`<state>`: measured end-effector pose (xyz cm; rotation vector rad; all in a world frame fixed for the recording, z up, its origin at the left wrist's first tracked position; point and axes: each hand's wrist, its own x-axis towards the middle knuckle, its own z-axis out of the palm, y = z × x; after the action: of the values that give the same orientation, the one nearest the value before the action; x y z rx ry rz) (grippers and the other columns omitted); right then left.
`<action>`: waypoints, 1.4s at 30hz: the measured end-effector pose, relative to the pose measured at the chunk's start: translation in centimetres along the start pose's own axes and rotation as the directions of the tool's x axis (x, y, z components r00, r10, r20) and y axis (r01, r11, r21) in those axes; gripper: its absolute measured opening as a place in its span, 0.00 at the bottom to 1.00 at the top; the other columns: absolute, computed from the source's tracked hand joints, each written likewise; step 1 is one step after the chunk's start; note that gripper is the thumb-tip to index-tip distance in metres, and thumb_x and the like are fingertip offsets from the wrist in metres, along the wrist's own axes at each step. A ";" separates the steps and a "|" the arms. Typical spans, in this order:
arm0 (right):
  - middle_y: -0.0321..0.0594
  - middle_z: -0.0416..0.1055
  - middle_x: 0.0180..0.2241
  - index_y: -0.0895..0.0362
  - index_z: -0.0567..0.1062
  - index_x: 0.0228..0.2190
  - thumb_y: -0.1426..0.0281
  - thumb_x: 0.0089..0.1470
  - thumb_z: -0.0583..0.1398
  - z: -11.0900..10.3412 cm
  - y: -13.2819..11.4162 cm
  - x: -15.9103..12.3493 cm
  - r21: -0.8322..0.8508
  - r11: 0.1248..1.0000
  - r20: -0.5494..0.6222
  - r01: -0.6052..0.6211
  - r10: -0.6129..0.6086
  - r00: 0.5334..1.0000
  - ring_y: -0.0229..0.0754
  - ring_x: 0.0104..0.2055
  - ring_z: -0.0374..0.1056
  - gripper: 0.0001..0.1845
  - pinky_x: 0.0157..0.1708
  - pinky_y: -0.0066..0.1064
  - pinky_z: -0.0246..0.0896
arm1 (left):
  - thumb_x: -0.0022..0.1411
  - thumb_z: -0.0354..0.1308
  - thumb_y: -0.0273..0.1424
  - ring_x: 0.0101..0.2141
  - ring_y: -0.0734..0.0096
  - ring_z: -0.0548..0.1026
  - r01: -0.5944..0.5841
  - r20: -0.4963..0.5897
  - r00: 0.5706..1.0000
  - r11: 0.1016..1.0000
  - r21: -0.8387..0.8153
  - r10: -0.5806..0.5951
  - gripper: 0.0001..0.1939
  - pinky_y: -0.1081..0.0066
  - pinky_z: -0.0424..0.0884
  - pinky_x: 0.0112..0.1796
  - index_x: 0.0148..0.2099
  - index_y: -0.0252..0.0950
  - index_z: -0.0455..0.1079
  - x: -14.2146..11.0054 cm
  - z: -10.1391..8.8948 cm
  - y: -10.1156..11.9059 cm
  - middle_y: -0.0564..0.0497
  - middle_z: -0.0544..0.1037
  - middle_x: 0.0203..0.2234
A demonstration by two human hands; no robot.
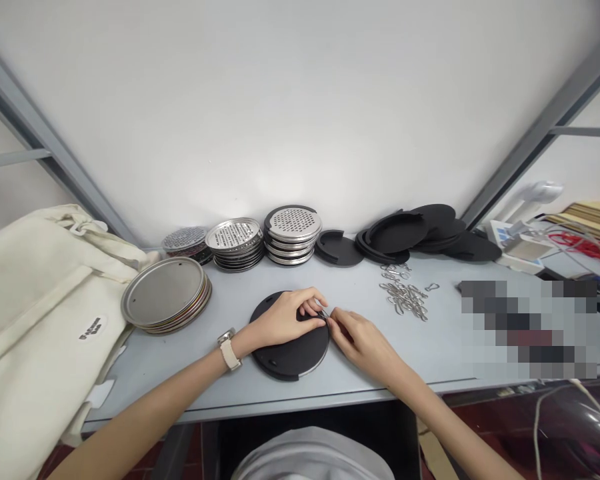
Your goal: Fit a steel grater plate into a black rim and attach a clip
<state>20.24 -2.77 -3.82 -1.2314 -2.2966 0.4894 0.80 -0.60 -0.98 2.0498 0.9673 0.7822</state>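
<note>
A black round disc (290, 353) with a raised rim lies on the grey table in front of me, with metal showing along its lower right edge. My left hand (290, 317), a watch on its wrist, rests over the disc, its thumb and fingers closed around a small metal carabiner clip (323, 315) at the disc's right edge. From the right, my right hand (357, 337) pinches the same clip with thumb and forefinger. The fingers hide most of the clip, so I cannot tell whether it passes through the disc.
Loose carabiner clips (405, 299) lie to the right. Along the wall stand perforated metal grater discs (296, 223), more grater discs (234, 235) and black holders (397, 237). Plain metal discs (165, 290) are stacked left, beside a cream bag (45, 320). A blurred patch (527, 330) covers the right side.
</note>
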 end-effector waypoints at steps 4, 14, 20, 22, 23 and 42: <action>0.35 0.63 0.23 0.54 0.60 0.25 0.68 0.62 0.46 -0.1 0.0 0.1 0.040 0.999 0.006 -0.011 0.011 1.000 0.38 0.24 0.59 0.13 0.25 0.27 0.53 | 0.56 0.59 0.28 0.35 0.73 0.73 0.004 0.011 1.000 1.000 -0.006 -0.004 0.11 0.72 0.70 0.40 0.43 0.36 0.68 0.0 0.0 0.0 0.51 0.75 0.34; 0.33 0.61 0.21 0.54 0.59 0.24 0.68 0.62 0.47 0.1 0.2 0.0 0.015 1.000 0.012 0.007 -0.007 1.000 0.37 0.23 0.57 0.13 0.24 0.27 0.51 | 0.57 0.59 0.28 0.35 0.74 0.73 -0.012 0.021 1.000 1.000 -0.006 0.012 0.11 0.73 0.70 0.39 0.43 0.35 0.68 0.0 -0.1 0.0 0.51 0.75 0.33; 0.34 0.62 0.22 0.54 0.59 0.25 0.69 0.62 0.47 0.1 0.4 0.0 -0.004 1.000 0.014 0.027 -0.027 1.000 0.37 0.23 0.57 0.13 0.24 0.27 0.51 | 0.56 0.59 0.28 0.35 0.74 0.73 -0.012 0.017 1.000 1.000 -0.005 0.012 0.11 0.73 0.70 0.40 0.44 0.36 0.68 0.0 -0.1 0.0 0.51 0.75 0.35; 0.34 0.62 0.22 0.54 0.60 0.25 0.69 0.62 0.47 0.1 0.4 0.0 -0.008 0.999 0.016 0.036 -0.036 0.999 0.37 0.23 0.57 0.13 0.25 0.27 0.51 | 0.56 0.59 0.28 0.35 0.74 0.73 -0.014 0.018 1.000 1.000 -0.004 0.014 0.11 0.73 0.70 0.40 0.44 0.36 0.68 -0.1 -0.1 0.0 0.51 0.75 0.36; 0.34 0.62 0.22 0.54 0.60 0.25 0.69 0.62 0.47 0.1 0.4 0.0 -0.009 0.999 0.016 0.039 -0.039 0.999 0.37 0.24 0.58 0.13 0.25 0.28 0.52 | 0.57 0.59 0.28 0.35 0.74 0.73 -0.014 0.018 1.000 1.000 -0.004 0.014 0.12 0.72 0.70 0.40 0.44 0.36 0.68 -0.1 -0.1 0.0 0.51 0.75 0.36; 0.35 0.62 0.22 0.54 0.60 0.25 0.69 0.62 0.47 0.3 0.4 0.0 -0.032 0.998 -0.007 0.045 -0.045 0.999 0.38 0.24 0.59 0.13 0.25 0.28 0.52 | 0.57 0.59 0.28 0.34 0.74 0.72 -0.017 0.019 1.000 1.000 -0.012 0.018 0.10 0.72 0.70 0.39 0.43 0.35 0.68 0.0 -0.1 0.0 0.51 0.75 0.35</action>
<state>20.32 -2.60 -4.23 -1.1912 -2.3289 0.4332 0.72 -0.59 -0.92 2.0550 0.9334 0.7743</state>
